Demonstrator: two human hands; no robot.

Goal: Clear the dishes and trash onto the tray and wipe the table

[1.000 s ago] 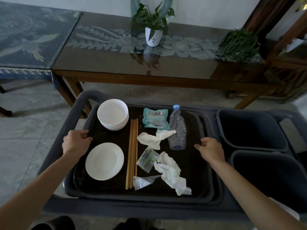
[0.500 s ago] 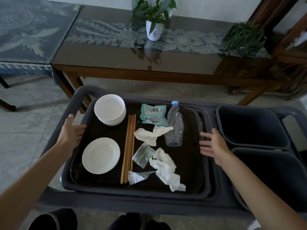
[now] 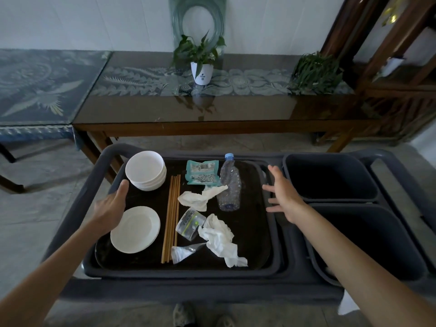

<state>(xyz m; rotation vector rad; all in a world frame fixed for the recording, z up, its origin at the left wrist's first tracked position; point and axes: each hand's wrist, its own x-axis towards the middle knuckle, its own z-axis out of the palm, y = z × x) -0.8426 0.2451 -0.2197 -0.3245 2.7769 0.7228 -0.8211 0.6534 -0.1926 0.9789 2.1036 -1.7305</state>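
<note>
Head view: the tray [image 3: 254, 267] sits in the cart, loaded with bowls [image 3: 145, 169] at 11 o'clock, a plate [image 3: 134, 230], chopsticks [image 3: 171, 218], tissues and a bottle [image 3: 228, 185]. Left hand [image 3: 111, 208] and right hand [image 3: 285, 199] hover open at 9 and 3 o'clock, holding nothing, probably because the tray is set down.

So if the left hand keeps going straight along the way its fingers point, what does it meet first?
Most likely the stack of white bowls. The left hand is open above the tray's left rim, fingers aimed up and slightly right at the stack. Depth is unclear, so it might pass above the bowls.
</note>
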